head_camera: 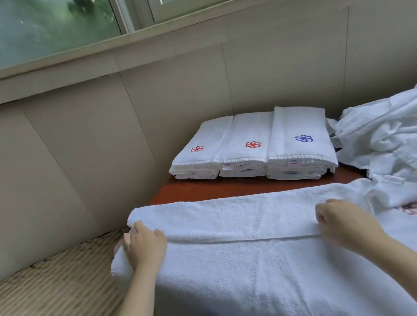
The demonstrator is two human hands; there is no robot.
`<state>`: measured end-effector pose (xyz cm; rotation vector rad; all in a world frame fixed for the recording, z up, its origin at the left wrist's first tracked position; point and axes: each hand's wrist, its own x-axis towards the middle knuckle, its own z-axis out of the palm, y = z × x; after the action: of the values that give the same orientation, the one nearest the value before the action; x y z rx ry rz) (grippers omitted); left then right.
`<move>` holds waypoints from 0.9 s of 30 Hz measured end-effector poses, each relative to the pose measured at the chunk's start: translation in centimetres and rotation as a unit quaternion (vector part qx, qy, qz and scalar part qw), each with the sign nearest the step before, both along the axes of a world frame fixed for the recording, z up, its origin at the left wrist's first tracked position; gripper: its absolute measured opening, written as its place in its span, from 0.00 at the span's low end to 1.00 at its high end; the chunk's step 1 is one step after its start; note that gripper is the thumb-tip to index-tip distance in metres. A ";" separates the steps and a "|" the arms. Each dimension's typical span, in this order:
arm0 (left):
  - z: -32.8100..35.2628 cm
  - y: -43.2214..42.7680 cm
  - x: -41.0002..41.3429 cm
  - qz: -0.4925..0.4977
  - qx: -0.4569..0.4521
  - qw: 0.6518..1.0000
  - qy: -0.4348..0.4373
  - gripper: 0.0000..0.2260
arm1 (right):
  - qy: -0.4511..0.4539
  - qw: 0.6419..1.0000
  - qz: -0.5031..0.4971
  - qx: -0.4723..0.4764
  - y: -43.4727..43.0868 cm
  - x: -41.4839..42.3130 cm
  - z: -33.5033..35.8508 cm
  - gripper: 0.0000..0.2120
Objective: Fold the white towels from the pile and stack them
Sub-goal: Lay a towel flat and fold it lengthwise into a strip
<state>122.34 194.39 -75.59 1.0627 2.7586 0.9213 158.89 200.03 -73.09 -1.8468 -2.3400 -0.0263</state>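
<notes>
White towel [257, 263] is lying across the near side of a reddish-brown table [206, 189], its left end drooping off the table edge. Its far portion is lying doubled back toward the person, so a hemmed edge is running straight across between the two hands. The left hand [144, 244] is gripping that edge near the left end, fingers curled over the cloth. The right hand [342, 219] is holding the same edge well apart to the right, fingers bent down onto it; it seems to be pinching the hem, though the thumb is hidden.

At the table's far side three stacks of folded towels are sitting side by side, touching: the left stack [201, 153] and the middle stack [246, 149] are showing red flower emblems, and the right stack [302, 144] a blue one. Just right of them a loose pile [399, 131] of white towels is lying rumpled, one piece with a dark emblem [412, 208] spreading beside the right hand.

A woven mat [48, 301] is lying to the left, and a window [22, 26] is running above the panelled wall.
</notes>
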 end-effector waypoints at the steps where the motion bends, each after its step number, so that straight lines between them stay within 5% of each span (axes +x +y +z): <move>1: 0.6 0.7 1.0 -0.001 0.043 0.997 -0.064 0.25 | 0.055 0.998 -0.036 0.001 0.1 0.4 0.3 0.07; 4: 2.9 3.1 4.1 0.087 0.176 0.939 -0.282 0.30 | 0.156 0.976 -0.154 0.015 1.1 3.2 1.5 0.07; 6: 4.0 4.2 6.1 0.103 0.230 0.875 -0.414 0.23 | 0.199 0.953 -0.230 -0.010 1.7 5.9 2.1 0.07; 9: 3.8 4.5 10.8 0.041 0.240 0.814 -0.527 0.03 | 0.277 0.903 -0.327 -0.025 2.3 10.2 1.9 0.13; 13: 3.5 4.6 17.1 -0.067 0.162 0.748 -0.640 0.09 | 0.441 0.816 -0.366 -0.071 2.3 13.2 0.9 0.22; 15: 3.6 4.5 19.0 -0.123 0.097 0.762 -0.628 0.07 | 0.524 0.777 -0.338 -0.082 2.4 13.2 0.4 0.26; 17: 3.4 4.3 20.2 -0.187 0.051 0.792 -0.579 0.05 | 0.548 0.784 -0.285 -0.066 2.6 12.5 0.1 0.27; 20: 3.4 4.8 21.5 -0.263 0.034 0.834 -0.485 0.06 | 0.446 0.873 -0.194 -0.048 2.9 11.0 -0.6 0.27; 22: 3.8 5.9 22.0 -0.293 0.049 0.856 -0.423 0.07 | 0.353 0.916 -0.191 -0.019 2.9 10.4 -1.2 0.13; 23: 3.8 6.6 22.1 -0.303 0.059 0.868 -0.388 0.07 | 0.345 0.917 -0.201 -0.008 2.7 10.2 -1.1 0.05; 27: 3.0 10.0 22.6 -0.355 0.061 0.919 -0.159 0.10 | 0.442 0.865 -0.238 -0.007 2.4 10.7 -0.3 0.09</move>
<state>144.89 204.38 -72.62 1.5974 1.8406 1.0209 169.56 202.42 -73.34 -1.8261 -1.2455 0.6346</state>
